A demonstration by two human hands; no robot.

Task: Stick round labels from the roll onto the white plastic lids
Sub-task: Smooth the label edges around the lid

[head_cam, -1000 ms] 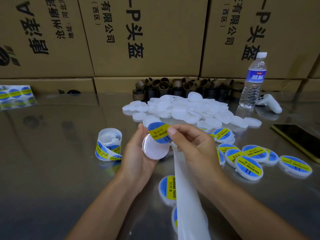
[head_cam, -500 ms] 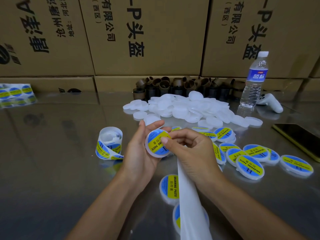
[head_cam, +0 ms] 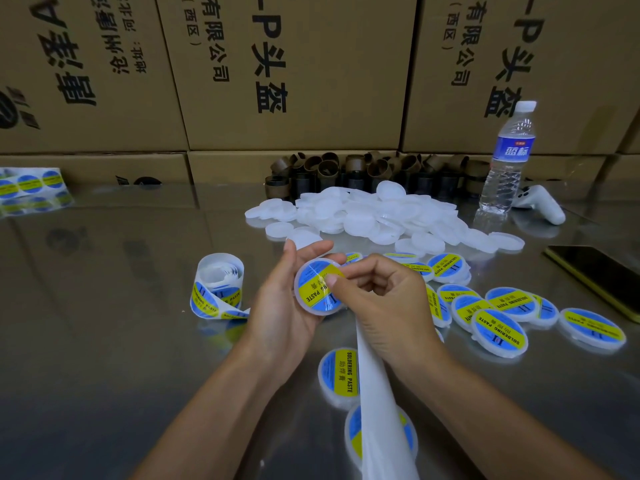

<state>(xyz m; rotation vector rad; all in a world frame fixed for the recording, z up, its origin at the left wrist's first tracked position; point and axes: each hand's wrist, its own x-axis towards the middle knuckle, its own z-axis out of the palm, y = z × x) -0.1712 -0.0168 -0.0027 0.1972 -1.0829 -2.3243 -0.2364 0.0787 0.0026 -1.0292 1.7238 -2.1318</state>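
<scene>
My left hand [head_cam: 282, 306] holds a white plastic lid [head_cam: 320, 287] upright by its rim, with a blue and yellow round label on its face. My right hand [head_cam: 384, 303] has its thumb pressed on that label, and its curled fingers hold the white backing strip [head_cam: 377, 393], which runs down toward me. The label roll [head_cam: 218, 285] lies on the table left of my hands. A heap of bare white lids [head_cam: 374, 216] sits behind my hands. Several labelled lids [head_cam: 500, 336] lie to the right, and two more labelled lids [head_cam: 337, 377] lie under the strip.
A water bottle [head_cam: 509, 157] and a white controller [head_cam: 540, 204] stand at the back right. A phone [head_cam: 595, 277] lies at the right edge. Brown cardboard cores [head_cam: 346, 174] line the cartons [head_cam: 294, 71] behind. A label sheet [head_cam: 29, 183] lies far left on the shiny metal table [head_cam: 104, 358].
The label went from hanging in my right fingers above the bare lid to lying flat on the lid. My right thumb now presses its middle.
</scene>
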